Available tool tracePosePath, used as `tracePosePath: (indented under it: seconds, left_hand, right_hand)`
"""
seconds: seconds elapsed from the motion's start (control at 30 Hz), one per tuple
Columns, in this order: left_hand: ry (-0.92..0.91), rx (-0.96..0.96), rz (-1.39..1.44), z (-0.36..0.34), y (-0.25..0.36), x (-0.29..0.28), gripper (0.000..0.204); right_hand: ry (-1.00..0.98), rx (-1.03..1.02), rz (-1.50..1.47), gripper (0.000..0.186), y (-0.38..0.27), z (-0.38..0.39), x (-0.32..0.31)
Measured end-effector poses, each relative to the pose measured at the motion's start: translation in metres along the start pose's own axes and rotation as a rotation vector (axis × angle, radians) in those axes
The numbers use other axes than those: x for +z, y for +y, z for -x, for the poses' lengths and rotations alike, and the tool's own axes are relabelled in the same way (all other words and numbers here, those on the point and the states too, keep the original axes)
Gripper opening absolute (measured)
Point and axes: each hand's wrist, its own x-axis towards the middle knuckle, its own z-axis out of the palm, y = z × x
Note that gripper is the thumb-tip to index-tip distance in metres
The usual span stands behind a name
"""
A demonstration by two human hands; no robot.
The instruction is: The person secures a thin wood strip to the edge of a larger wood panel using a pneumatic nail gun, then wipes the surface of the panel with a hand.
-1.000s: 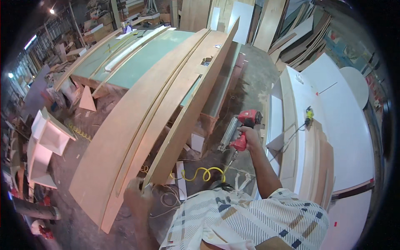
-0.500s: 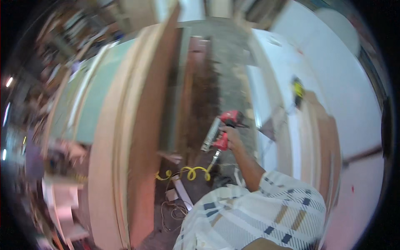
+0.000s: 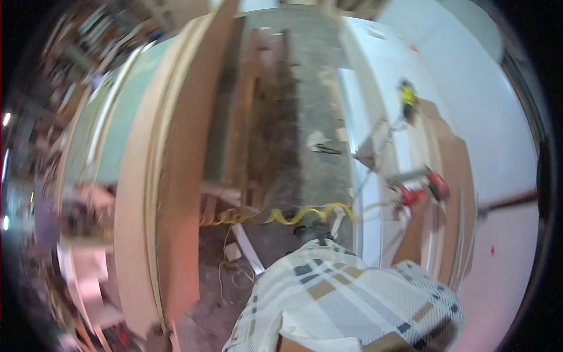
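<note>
My right hand (image 3: 419, 201) is closed around a red pneumatic nail gun (image 3: 437, 186), held over the stacked boards (image 3: 454, 173) on the right side. Motion smears the gun and the fingers; I cannot tell whether it touches the boards. A yellow coiled air hose (image 3: 287, 219) stretches from the left towards the gun's handle. Beyond the gun, a yellow-and-black tool (image 3: 407, 98) stands on a white panel (image 3: 384, 70). My left hand is out of view.
Tall wooden panels (image 3: 182, 176) stand on edge along the left. A narrow concrete floor (image 3: 319, 111) runs between them and the right-hand work surface. A dark tool beside a whitish scrap (image 3: 318, 141), a white strip (image 3: 248, 249) and a loose cord (image 3: 223, 281) lie on the floor.
My right hand has swung the nail gun rightwards, from above the floor to over the boards. The hose has stretched out to the right, and the view has shifted a little.
</note>
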Motion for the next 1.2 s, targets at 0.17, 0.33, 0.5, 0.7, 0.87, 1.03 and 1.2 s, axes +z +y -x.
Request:
tracePosePath:
  seconds: [0.17, 0.33, 0.5, 0.7, 0.87, 1.03, 1.2]
  left_hand:
    - [0.201, -0.036, 0.162, 0.023, 0.075, 0.006, 0.021]
    - [0.353, 0.036, 0.326, 0.064, 0.026, 0.054, 0.016]
    - [0.372, 0.09, 0.385, 0.078, 0.019, 0.058, 0.014]
    - [0.418, 0.098, 0.442, 0.088, 0.006, 0.062, 0.013]
    - [0.466, 0.081, 0.392, 0.101, 0.007, 0.064, 0.015]
    - [0.419, 0.044, 0.44, 0.09, 0.029, 0.062, 0.017]
    - [0.398, -0.007, 0.327, 0.099, -0.026, 0.056, 0.023]
  right_hand:
    - [0.07, 0.058, 0.013, 0.031, 0.006, -0.012, -0.107]
    - [0.155, 0.012, 0.147, 0.026, 0.02, -0.002, -0.174]
    - [0.231, -0.063, 0.271, 0.022, 0.01, 0.0, -0.196]
    - [0.367, -0.165, 0.534, 0.016, 0.008, 0.013, -0.191]
    - [0.618, -0.322, 0.793, 0.013, 0.052, 0.041, -0.182]
    - [0.812, -0.472, 0.935, 0.011, 0.062, 0.053, -0.184]
    - [0.154, 0.296, 1.391, 0.039, 0.038, 0.048, -0.163]
